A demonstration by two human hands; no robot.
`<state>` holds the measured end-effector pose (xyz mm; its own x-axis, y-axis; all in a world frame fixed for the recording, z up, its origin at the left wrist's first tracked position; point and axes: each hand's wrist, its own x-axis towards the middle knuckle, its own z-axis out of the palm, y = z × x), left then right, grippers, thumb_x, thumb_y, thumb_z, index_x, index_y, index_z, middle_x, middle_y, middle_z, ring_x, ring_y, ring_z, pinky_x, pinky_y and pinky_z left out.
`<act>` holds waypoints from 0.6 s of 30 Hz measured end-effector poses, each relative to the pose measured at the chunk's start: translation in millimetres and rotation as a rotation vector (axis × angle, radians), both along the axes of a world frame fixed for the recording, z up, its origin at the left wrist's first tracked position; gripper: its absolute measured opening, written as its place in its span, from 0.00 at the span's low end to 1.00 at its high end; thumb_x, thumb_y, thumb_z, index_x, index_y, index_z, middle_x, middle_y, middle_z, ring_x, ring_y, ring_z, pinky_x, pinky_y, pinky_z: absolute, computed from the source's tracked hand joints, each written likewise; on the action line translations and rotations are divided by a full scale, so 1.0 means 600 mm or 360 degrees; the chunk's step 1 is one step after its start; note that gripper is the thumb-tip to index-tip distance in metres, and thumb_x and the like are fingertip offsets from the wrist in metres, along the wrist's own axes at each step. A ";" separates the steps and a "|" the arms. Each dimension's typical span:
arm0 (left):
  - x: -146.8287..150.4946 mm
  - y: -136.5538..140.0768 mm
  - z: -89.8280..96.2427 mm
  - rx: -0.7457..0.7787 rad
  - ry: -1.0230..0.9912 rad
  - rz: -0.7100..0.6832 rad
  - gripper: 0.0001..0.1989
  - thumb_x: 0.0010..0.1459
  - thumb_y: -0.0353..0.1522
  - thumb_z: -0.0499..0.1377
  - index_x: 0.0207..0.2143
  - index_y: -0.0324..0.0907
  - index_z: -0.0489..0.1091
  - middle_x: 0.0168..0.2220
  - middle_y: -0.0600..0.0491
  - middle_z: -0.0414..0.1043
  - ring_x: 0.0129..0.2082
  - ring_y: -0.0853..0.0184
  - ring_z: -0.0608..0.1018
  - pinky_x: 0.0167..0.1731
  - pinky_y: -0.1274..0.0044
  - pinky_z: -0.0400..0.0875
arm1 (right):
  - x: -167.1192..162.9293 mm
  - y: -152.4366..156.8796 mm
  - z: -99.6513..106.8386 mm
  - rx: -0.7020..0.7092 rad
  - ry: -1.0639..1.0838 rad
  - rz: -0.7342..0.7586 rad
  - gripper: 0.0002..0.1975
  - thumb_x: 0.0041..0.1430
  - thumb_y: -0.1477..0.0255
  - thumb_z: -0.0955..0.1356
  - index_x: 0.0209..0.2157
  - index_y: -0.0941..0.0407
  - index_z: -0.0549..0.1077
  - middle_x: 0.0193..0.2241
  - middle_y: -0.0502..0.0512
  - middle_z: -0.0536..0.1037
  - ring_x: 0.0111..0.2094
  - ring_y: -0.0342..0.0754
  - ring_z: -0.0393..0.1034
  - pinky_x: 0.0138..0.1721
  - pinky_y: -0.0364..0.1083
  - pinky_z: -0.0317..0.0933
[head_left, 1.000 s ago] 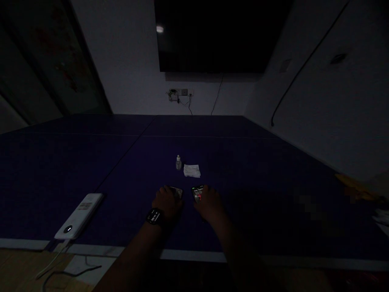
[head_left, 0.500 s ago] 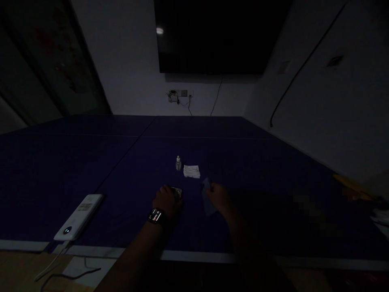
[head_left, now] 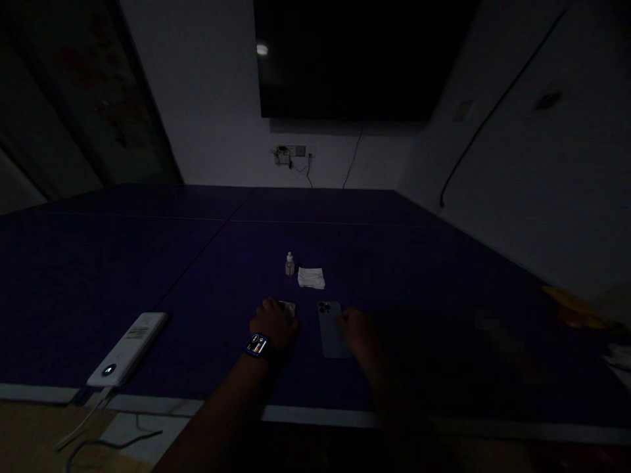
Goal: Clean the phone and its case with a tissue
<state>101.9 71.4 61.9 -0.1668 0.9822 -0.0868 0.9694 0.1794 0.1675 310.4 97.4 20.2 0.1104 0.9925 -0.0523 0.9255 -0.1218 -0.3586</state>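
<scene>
- Head view: a dim room, where a large blue-purple table (head_left: 394, 263) with a pale front edge filled the lower half and reached back to a light wall (head_left: 207, 98).
- On that wall hung a wide, dark television (head_left: 365, 59), one bright reflection at its left side. Below it sat a row of sockets (head_left: 296, 151) with wires.
- Near the table's front left corner lay a long white power bank (head_left: 132, 345) with a small lit display; a white cable (head_left: 89, 422) ran down from its near end.
- The person's right hand (head_left: 359, 336) reached in from the front, thumb and fingers closed on the right edge of a phone.
- The left hand (head_left: 273, 325) rested palm down with bent fingers; how firmly it gripped could not be told.
- That grey-blue phone (head_left: 331, 336) showed its back, camera lenses at the upper left, between the hands.
- What looked like a second phone (head_left: 290, 309) lay mostly hidden under the left hand.
- Beyond the hands was a folded white tissue (head_left: 311, 278).
- A lit smartwatch (head_left: 257, 344) circled the left wrist.
- Just left of the tissue stood a small clear bottle (head_left: 290, 267), white-capped and upright.
</scene>
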 end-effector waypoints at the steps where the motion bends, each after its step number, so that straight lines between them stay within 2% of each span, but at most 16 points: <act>1: 0.000 0.001 0.000 0.0002 -0.0003 0.0000 0.22 0.68 0.43 0.60 0.58 0.40 0.67 0.57 0.44 0.68 0.52 0.55 0.76 0.49 0.60 0.74 | 0.000 0.000 0.001 0.0010 -0.0013 0.0007 0.12 0.68 0.65 0.67 0.39 0.58 0.78 0.39 0.63 0.83 0.43 0.54 0.78 0.40 0.45 0.63; 7: -0.003 0.010 -0.009 -0.0006 -0.0018 -0.0019 0.25 0.67 0.47 0.59 0.59 0.40 0.66 0.58 0.43 0.68 0.52 0.54 0.75 0.49 0.60 0.73 | 0.005 0.000 0.010 0.0083 -0.0027 0.0044 0.13 0.67 0.63 0.67 0.41 0.58 0.78 0.40 0.61 0.81 0.43 0.53 0.76 0.41 0.45 0.62; 13: -0.006 0.025 -0.011 -0.0017 -0.0042 -0.0139 0.45 0.60 0.58 0.54 0.62 0.28 0.61 0.57 0.32 0.65 0.55 0.45 0.73 0.48 0.64 0.71 | 0.015 0.028 0.040 0.0204 -0.0046 0.0047 0.14 0.67 0.62 0.67 0.45 0.56 0.77 0.47 0.61 0.76 0.45 0.53 0.73 0.44 0.47 0.62; 18: -0.003 0.039 -0.009 -0.0028 -0.0052 -0.0238 0.42 0.57 0.55 0.58 0.61 0.31 0.62 0.56 0.32 0.67 0.55 0.44 0.73 0.47 0.65 0.71 | -0.004 0.075 0.057 0.0293 -0.0090 0.0162 0.13 0.66 0.67 0.67 0.49 0.57 0.76 0.51 0.63 0.72 0.48 0.54 0.71 0.48 0.48 0.62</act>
